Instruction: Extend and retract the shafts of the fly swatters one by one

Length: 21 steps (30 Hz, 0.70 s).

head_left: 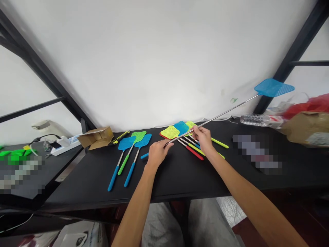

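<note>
A blue fly swatter (273,87) with a long extended metal shaft slants up to the right above the table. My left hand (158,152) is closed round the shaft's lower part, with the blue handle end showing to its left. Further up, my right hand (204,139) pinches the same shaft. Behind and below my hands lies an overlapping group of swatters, including a yellow one (169,132), a blue one (182,128) and one with a red handle (194,152). To the left lie two blue swatters (125,143) and a green swatter (138,136), handles toward me.
On the black table (89,180), an open cardboard box (97,137) and a white power strip (67,145) stand at the left. A plastic bottle (259,120) and a brown package (308,128) lie at the right. Black frame posts rise on both sides before a white wall.
</note>
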Tool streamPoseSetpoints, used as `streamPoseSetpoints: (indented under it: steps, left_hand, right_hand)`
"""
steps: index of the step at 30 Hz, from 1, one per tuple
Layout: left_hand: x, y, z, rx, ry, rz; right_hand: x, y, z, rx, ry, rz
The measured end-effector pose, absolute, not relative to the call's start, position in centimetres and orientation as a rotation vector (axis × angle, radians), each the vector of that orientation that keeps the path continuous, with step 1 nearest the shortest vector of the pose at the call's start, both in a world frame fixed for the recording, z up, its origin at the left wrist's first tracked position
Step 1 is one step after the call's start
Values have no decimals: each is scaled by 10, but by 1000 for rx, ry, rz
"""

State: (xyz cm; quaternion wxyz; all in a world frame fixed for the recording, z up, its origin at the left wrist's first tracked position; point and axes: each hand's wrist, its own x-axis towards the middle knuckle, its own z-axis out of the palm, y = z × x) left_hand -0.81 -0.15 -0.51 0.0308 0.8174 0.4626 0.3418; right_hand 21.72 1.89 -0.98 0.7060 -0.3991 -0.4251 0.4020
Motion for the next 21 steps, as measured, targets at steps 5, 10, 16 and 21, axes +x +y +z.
streamPoseSetpoints:
  steps: [5, 10, 16, 21]
  left_hand:
    - [-12, -2, -5, 2522, 1473, 1035]
    - [-18, -2, -1, 2520, 1618, 1024]
    - [-19, -2, -1, 2531, 1590, 1028]
    - [-16, -3, -3, 2535, 1536, 1036]
  right_hand:
    - [220, 20, -11, -891, -976, 855]
    - [225, 21, -12, -877, -906, 782]
    - [227, 23, -14, -896, -903, 767]
    - [225, 19, -14, -851, -914, 807]
